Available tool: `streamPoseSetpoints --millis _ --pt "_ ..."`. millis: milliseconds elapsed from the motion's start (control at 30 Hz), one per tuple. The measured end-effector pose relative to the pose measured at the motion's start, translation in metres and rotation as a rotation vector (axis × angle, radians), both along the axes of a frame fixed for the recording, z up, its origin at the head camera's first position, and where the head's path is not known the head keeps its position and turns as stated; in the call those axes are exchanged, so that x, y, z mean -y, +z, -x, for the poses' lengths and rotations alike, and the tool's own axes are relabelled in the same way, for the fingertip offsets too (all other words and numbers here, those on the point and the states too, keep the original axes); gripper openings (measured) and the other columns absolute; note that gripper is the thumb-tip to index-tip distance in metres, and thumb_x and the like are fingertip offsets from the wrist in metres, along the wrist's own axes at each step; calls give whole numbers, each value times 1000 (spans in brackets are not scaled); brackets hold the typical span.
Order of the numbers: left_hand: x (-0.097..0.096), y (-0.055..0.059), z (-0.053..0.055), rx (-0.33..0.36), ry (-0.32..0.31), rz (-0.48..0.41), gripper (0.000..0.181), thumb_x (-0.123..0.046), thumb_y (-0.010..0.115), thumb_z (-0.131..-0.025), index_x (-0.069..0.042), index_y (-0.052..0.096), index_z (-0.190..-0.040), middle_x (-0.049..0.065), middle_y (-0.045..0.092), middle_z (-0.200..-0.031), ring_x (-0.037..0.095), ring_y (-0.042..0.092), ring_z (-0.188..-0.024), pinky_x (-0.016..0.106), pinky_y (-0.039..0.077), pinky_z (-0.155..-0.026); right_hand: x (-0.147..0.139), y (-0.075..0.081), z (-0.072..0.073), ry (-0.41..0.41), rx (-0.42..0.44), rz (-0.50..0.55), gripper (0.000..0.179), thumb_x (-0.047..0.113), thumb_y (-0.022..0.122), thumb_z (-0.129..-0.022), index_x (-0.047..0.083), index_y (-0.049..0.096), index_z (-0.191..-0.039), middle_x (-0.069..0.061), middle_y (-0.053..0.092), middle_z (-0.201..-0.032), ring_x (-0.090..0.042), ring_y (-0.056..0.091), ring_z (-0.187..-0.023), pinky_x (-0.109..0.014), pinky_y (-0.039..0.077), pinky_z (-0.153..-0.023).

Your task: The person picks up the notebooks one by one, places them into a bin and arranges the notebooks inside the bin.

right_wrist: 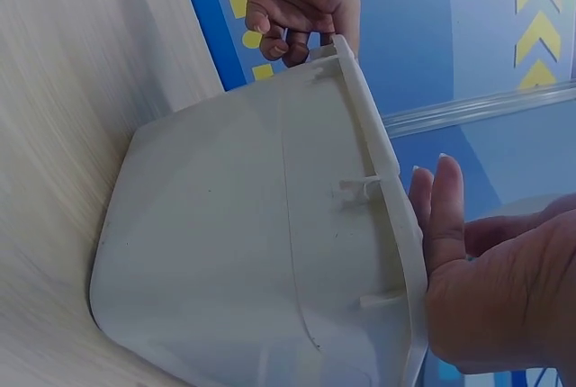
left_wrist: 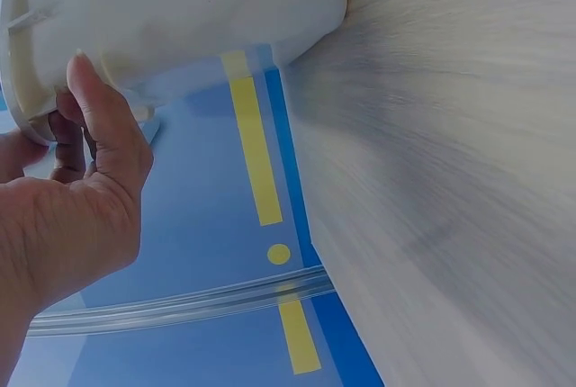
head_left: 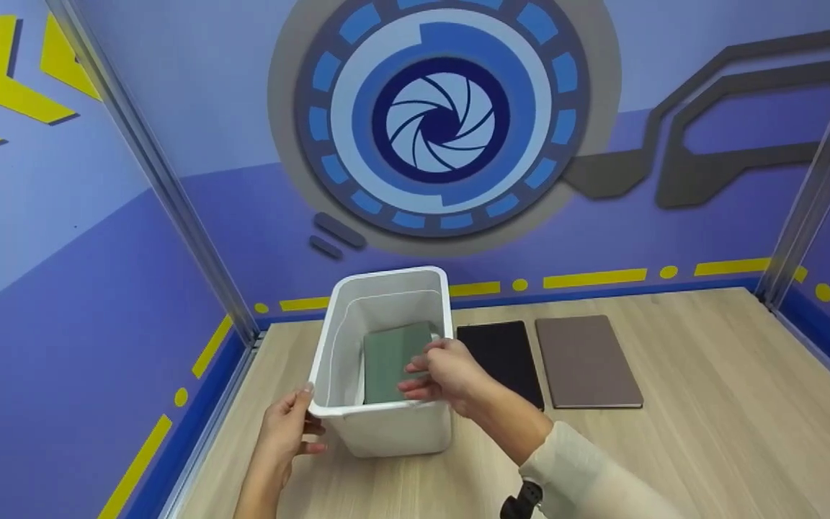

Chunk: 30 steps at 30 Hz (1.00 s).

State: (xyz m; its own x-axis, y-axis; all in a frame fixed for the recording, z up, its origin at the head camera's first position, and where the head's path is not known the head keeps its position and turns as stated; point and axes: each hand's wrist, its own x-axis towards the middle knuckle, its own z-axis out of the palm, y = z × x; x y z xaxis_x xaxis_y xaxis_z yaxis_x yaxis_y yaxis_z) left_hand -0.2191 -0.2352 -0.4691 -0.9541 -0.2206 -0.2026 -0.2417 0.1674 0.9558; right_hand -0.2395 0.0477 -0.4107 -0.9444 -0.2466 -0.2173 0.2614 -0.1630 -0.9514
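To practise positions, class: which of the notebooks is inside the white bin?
The green notebook is inside the white bin; the black notebook and brown notebook lie on the table.

**Pale Wood-Grain Tabletop Bears Bin and Notebooks**

A white bin stands on the left part of the streaked surface. Just right of it lies a black notebook, partly hidden; beside that, across a narrow gap, a taupe notebook lies flat.

Right fingers extend beside the rim of a white bin, left fingers curled at its corner.
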Motion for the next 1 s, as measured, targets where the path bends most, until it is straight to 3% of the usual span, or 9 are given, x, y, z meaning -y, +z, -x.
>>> streamPoseSetpoints --millis 300,633,833,1000 --pt "1 -3 2 8 -1 10 45 -44 47 -114 -2 65 -116 6 64 -90 19 63 -81 33 65 -61 -6 -2 -6 1 -77 -59 44 12 56 -106 -5 40 -144 -24 67 -125 -23 80 -87 -32 68 -74" --pt "3 -3 0 2 16 -14 44 -41 47 -114 -1 65 -116 7 64 -89 19 64 -80 33 65 -60 -21 -2 -11 -96 -144 -124 39 18 58 -108 -1 48 -141 -20 70 -119 -19 77 -80 -30 66 -70" --pt "2 -4 0 -5 16 -7 44 -42 48 -114 -2 66 -114 6 65 -89 19 65 -80 32 64 -60 -44 -8 -12 -161 -181 -171 31 16 61 -107 2 55 -134 -16 71 -108 -19 73 -74 -31 64 -66" --pt "-1 -5 -1 -4 20 3 43 -41 48 -114 -2 66 -115 7 66 -90 19 65 -81 31 64 -61 -78 -19 -14 -200 -197 -260 26 15 61 -107 4 59 -131 -17 72 -110 -20 73 -75 -35 64 -68"
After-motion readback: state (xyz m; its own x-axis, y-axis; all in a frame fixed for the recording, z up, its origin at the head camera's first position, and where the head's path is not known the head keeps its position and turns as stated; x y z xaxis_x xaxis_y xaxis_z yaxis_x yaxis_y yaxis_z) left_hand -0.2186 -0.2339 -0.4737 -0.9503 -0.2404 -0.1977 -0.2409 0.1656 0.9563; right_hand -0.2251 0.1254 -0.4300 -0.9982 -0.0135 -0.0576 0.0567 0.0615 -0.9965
